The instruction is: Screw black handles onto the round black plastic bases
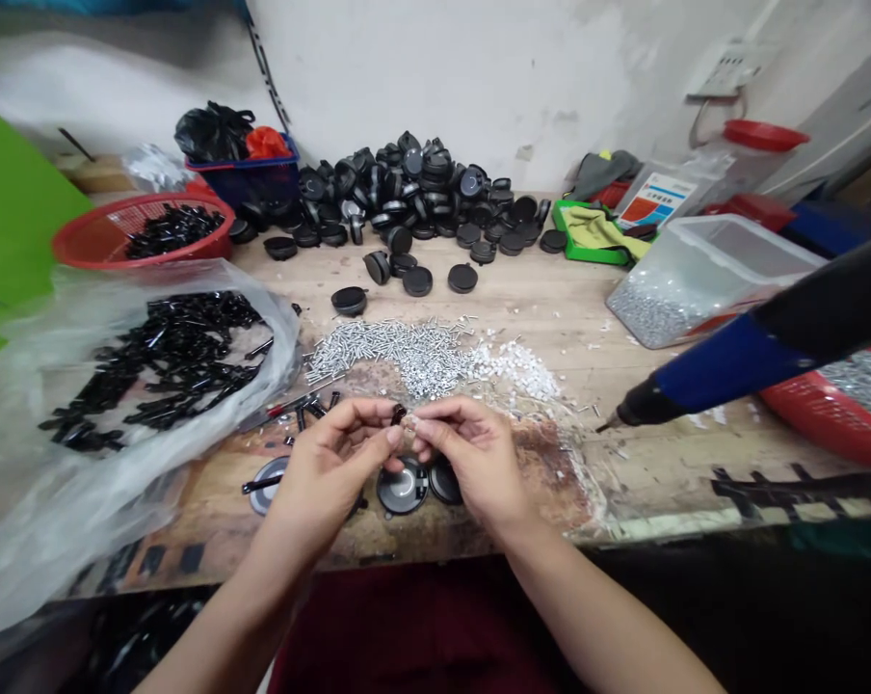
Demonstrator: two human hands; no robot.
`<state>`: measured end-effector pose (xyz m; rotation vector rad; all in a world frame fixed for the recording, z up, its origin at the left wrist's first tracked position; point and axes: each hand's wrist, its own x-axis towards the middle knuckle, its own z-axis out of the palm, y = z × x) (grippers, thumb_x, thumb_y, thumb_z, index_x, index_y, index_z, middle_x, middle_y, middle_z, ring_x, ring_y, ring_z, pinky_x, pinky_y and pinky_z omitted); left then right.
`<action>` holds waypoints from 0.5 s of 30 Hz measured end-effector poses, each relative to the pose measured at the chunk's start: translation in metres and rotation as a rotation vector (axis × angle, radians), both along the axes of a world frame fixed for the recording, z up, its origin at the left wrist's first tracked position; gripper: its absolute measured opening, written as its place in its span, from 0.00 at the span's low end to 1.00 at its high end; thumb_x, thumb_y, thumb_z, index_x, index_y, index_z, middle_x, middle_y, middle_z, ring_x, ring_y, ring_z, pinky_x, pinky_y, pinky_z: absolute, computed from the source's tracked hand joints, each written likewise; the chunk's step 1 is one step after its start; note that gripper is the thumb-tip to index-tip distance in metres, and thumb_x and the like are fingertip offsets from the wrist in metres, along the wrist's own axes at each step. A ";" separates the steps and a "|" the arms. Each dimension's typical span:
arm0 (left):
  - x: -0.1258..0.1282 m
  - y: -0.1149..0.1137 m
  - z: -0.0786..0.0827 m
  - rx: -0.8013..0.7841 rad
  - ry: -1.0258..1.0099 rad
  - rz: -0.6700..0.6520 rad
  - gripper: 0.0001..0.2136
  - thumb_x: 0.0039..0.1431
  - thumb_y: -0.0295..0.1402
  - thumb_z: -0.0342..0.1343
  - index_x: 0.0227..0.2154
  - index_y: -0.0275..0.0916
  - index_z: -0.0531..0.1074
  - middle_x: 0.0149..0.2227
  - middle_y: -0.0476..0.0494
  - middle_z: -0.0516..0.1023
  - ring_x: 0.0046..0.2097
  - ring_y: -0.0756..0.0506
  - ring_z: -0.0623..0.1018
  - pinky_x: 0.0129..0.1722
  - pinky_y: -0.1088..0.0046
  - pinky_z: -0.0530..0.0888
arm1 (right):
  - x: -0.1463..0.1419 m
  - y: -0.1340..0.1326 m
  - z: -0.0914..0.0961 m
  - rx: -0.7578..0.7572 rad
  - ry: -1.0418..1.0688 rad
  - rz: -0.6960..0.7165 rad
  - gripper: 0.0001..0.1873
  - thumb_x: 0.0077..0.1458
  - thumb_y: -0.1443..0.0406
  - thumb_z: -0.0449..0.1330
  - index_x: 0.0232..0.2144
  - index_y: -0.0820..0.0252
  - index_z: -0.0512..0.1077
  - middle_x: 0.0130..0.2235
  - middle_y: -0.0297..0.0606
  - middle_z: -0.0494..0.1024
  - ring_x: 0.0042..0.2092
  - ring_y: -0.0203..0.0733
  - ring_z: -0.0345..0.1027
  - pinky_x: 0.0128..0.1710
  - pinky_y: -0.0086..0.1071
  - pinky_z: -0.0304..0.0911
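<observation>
My left hand pinches a small glossy black plastic part between thumb and fingers. Fingertip to fingertip with it, my right hand is closed in a pinch; whatever it grips is too small to make out. Below my hands an opened round black case lies on the bench, a second round case beside it partly covered by my right hand. A black strip-like part rests across a round piece at the left. Just beyond my fingers are piled metal pins and small white pieces.
A blue electric screwdriver juts in from the right. Many round black cases are heaped against the wall. Black parts fill a plastic bag and a red basket at left. A clear bin of metal pieces stands right.
</observation>
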<state>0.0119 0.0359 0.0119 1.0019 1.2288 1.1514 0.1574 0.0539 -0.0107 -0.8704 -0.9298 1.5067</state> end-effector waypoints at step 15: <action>0.003 -0.014 -0.006 -0.002 -0.155 0.001 0.07 0.51 0.30 0.64 0.34 0.39 0.74 0.31 0.51 0.78 0.25 0.54 0.78 0.27 0.80 0.75 | -0.014 -0.009 -0.002 -0.216 0.325 0.078 0.06 0.40 0.65 0.71 0.26 0.55 0.79 0.25 0.30 0.76 0.27 0.30 0.65 0.29 0.26 0.63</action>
